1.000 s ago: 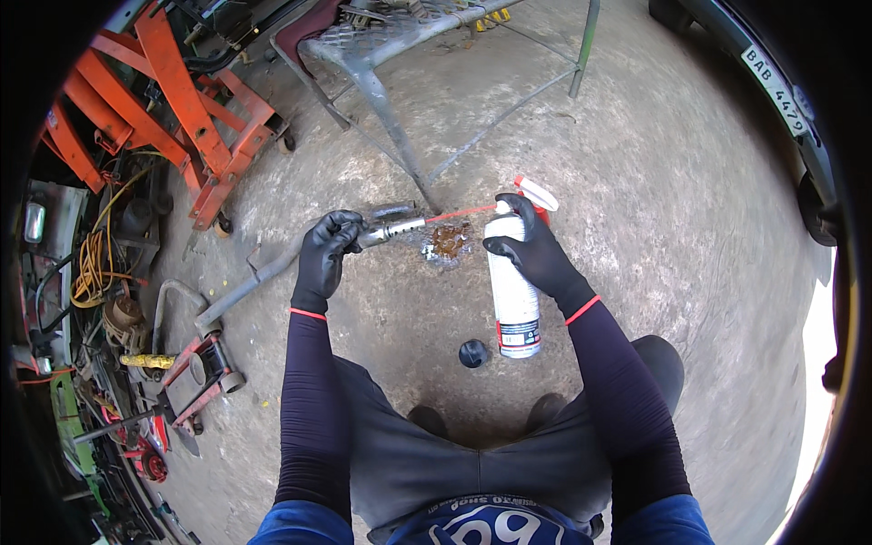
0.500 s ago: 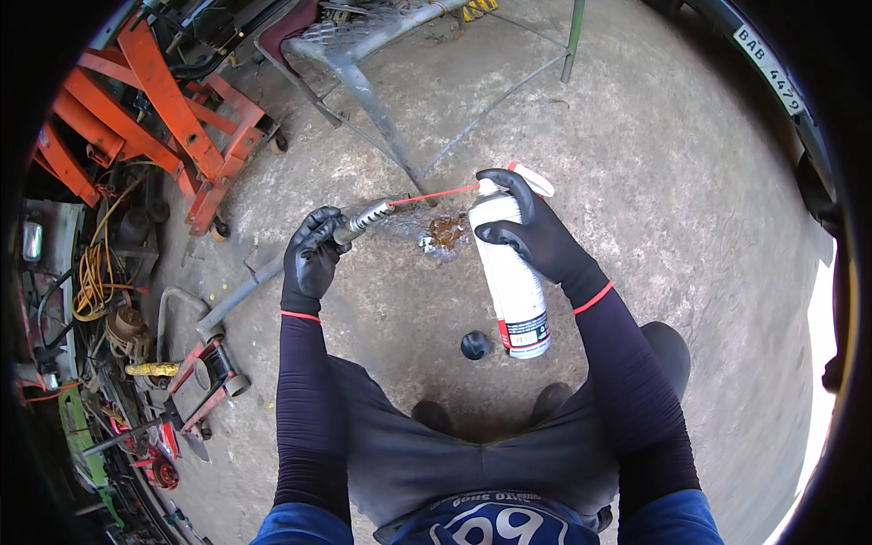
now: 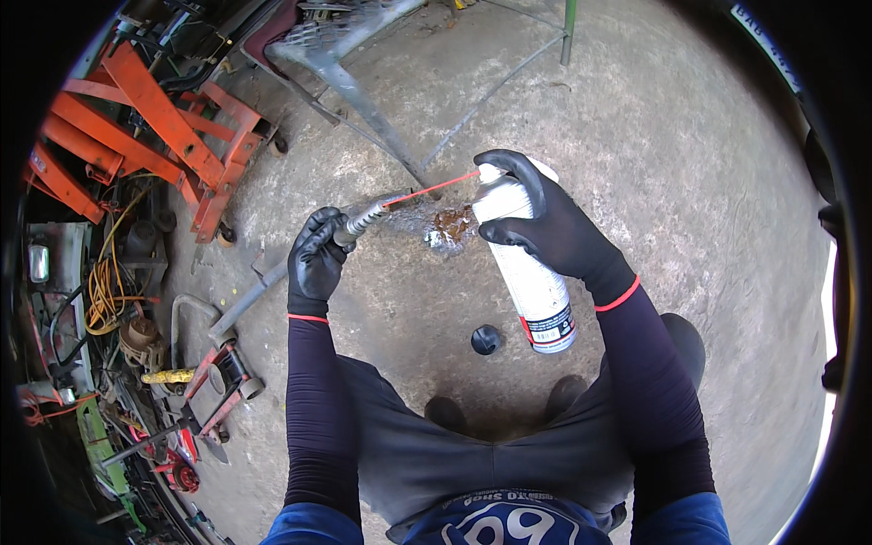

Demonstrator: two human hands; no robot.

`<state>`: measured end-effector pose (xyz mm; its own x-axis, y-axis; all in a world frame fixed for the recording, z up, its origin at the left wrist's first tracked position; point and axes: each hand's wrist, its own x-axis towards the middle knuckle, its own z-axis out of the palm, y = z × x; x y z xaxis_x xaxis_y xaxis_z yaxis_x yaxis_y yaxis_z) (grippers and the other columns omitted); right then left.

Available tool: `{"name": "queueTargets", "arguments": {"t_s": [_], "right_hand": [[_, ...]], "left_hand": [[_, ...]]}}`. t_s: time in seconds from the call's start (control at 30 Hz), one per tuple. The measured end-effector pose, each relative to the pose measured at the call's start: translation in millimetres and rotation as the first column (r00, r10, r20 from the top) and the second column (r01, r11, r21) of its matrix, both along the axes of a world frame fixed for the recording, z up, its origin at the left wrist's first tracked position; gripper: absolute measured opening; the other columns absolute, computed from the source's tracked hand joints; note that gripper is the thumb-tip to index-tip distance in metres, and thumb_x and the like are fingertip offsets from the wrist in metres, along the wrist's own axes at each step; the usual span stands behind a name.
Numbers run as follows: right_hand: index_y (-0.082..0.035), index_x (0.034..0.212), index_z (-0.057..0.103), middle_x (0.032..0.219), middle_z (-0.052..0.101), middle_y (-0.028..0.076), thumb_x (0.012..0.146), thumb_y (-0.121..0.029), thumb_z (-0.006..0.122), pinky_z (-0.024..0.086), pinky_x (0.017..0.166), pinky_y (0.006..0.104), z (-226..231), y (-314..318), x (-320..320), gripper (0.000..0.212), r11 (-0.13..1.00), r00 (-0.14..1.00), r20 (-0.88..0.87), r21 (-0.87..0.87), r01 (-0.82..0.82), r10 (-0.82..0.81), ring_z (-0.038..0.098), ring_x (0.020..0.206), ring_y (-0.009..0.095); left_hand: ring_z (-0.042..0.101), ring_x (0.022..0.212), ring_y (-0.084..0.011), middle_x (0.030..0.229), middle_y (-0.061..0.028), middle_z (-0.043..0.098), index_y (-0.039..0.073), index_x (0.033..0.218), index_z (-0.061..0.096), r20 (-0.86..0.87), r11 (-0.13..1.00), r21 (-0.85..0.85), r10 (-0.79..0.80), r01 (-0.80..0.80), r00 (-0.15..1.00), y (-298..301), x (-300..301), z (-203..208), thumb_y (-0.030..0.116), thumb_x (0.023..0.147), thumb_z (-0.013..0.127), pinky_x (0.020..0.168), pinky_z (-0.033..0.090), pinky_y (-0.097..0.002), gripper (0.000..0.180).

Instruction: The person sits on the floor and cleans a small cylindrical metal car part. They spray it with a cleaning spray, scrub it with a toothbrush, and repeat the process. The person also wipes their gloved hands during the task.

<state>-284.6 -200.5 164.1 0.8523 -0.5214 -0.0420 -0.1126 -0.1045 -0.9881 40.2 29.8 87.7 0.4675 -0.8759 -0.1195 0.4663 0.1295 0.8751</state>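
Note:
My left hand (image 3: 316, 259), in a black glove, is closed around a silver cylindrical metal part (image 3: 365, 221) with grooves or slots along its outer end. My right hand (image 3: 568, 238), gloved alike, grips a white aerosol spray can (image 3: 536, 295), with the index finger over its nozzle. From that nozzle a thin red straw (image 3: 431, 188) slants down leftward, its tip at the metal part's outer end. Whether spray is coming out cannot be seen. The can leans, its base toward the lower right. A black round cap-like object (image 3: 486, 340) lies on the floor left of the can's base.
A brown and whitish wet patch (image 3: 450, 227) marks the concrete floor beneath my hands. A metal-framed stand (image 3: 363, 100) is ahead. At left are an orange hoist frame (image 3: 163, 118), a floor jack (image 3: 222, 381), coiled yellow hose (image 3: 104, 295) and piled parts. A vehicle's edge shows far right.
The can's base has swung a little to the right and the straw slopes more steeply. My left hand keeps its hold on the metal part. The view has shifted slightly.

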Motion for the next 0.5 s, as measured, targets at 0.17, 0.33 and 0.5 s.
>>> {"name": "queueTargets", "arguments": {"t_s": [0.17, 0.33, 0.5], "right_hand": [[-0.013, 0.151, 0.047, 0.124, 0.066, 0.010, 0.086, -0.008, 0.079, 0.056, 0.087, 0.0332, 3.2, -0.2, -0.9, 0.073, 1.000, 1.000, 0.029, 0.014, -0.009, 0.008, 0.067, 0.104, 0.017], [-0.012, 0.152, 0.046, 0.133, 0.064, 0.014, 0.087, -0.022, 0.084, 0.057, 0.092, 0.0369, 2.0, -4.3, -2.5, 0.076, 0.997, 0.999, -0.033, 0.068, -0.034, 0.037, 0.067, 0.110, 0.021], [-0.012, 0.153, 0.046, 0.133, 0.064, 0.012, 0.083, -0.012, 0.082, 0.054, 0.098, 0.0379, 8.6, -0.3, -3.2, 0.078, 0.998, 0.998, 0.065, -0.067, -0.013, 0.018, 0.065, 0.117, 0.023]], "left_hand": [[0.067, 0.105, -0.0213, 0.120, -0.0100, 0.069, 0.005, 0.130, 0.061, -0.044, 1.000, -0.025, -0.016, 0.015, 0.999, -1.4, 1.9, -2.8, 0.014, 0.104, 0.058, 0.085, 0.053, -0.0355, 0.028], [0.067, 0.105, -0.0213, 0.119, -0.0103, 0.069, 0.005, 0.129, 0.061, -0.027, 1.000, -0.011, -0.028, 0.028, 0.999, -3.6, -0.1, -2.0, 0.015, 0.103, 0.058, 0.085, 0.053, -0.0355, 0.028], [0.066, 0.104, -0.0219, 0.118, -0.0109, 0.069, 0.004, 0.127, 0.060, -0.038, 0.999, -0.024, -0.028, 0.027, 0.999, -6.1, -2.6, -0.8, 0.015, 0.103, 0.058, 0.086, 0.052, -0.0357, 0.027]]}}
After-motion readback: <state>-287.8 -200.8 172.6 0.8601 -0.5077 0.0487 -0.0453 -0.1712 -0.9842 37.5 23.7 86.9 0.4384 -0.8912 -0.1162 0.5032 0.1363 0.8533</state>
